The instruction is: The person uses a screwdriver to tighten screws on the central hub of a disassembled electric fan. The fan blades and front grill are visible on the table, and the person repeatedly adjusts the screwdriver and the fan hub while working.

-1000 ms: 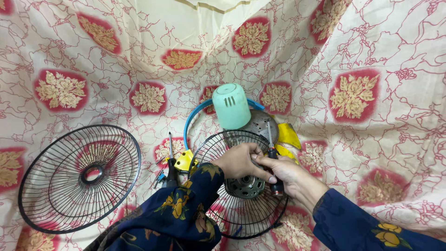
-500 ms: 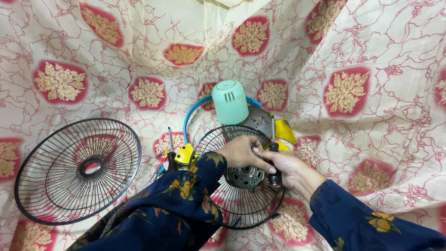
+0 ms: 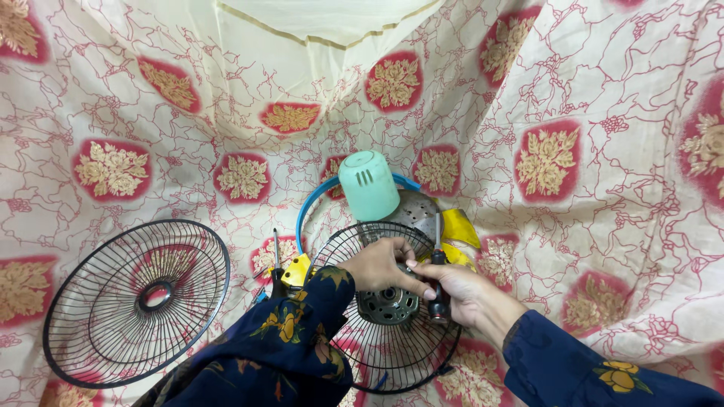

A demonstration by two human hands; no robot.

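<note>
- Gripping a dark-handled screwdriver [image 3: 437,264], the right hand [image 3: 464,290] holds it nearly upright, shaft up, fingers closed round the handle, just beside the bare fan motor [image 3: 388,301].
- Resting on top of that motor, the left hand [image 3: 381,264] curls its fingers over the upper edge; whether it pinches a small part there I cannot tell.
- The motor sits at the hub of the rear wire guard [image 3: 385,309], which lies under both hands on the flowered cloth [image 3: 588,151].
- As far as I can judge, the stripping-down is well along: the front wire guard [image 3: 136,301] lies off to the left, well apart, and the pale green motor cover [image 3: 368,185] stands loose just behind (so the motor is already exposed).
- Yellow blades [image 3: 458,226] and a blue ring [image 3: 317,200] lie behind the guard; a second screwdriver [image 3: 276,260] lies near the left sleeve.
- Left, it seems: freeing the motor from the rear guard.
</note>
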